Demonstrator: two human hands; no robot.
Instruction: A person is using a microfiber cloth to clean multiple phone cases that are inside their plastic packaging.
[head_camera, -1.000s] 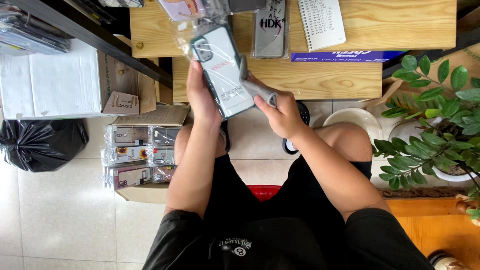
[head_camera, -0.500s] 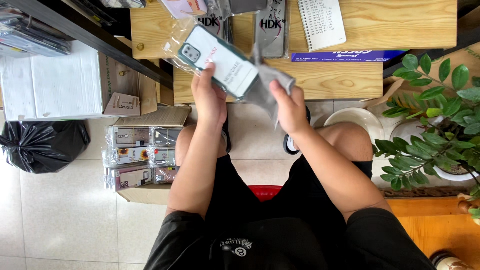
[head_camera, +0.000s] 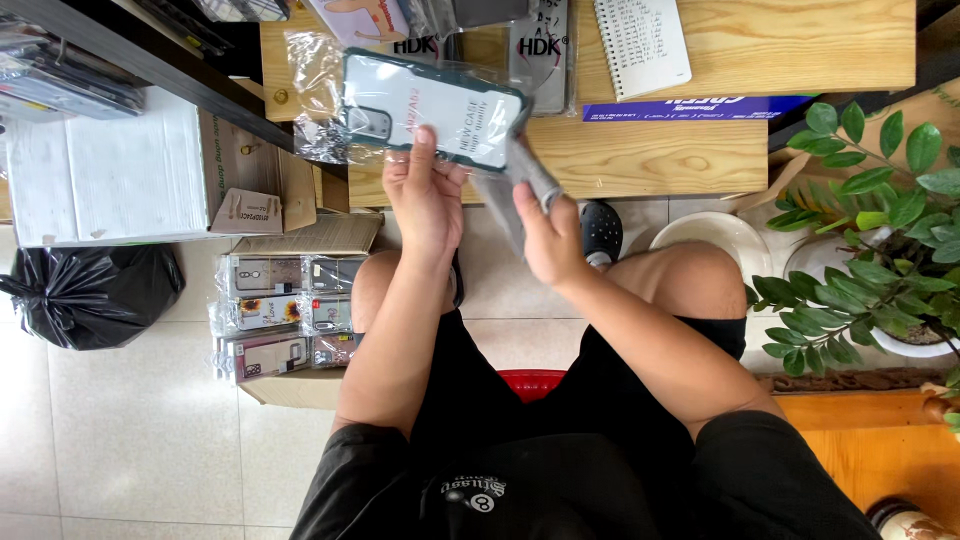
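Dark-edged case (head_camera: 432, 113): lay flat-side up inside a clear bag (head_camera: 322, 95), held over the near edge of the wooden table (head_camera: 650, 155).
Left hand (head_camera: 425, 200): fingers closed on the case's lower edge, thumb up across its pale face.
Right hand (head_camera: 548, 235): fingers pinched shut on a grey strip (head_camera: 520, 185) that ran up to the case's right end.
Notebook (head_camera: 640, 45): spiral-bound, on the table, well apart from the case.
Box (head_camera: 285, 310): on the floor by the left knee, packed with bagged cases.
Black bag (head_camera: 95, 295): on the tiles, left of the box.
Plant (head_camera: 870, 230): potted, at the right.
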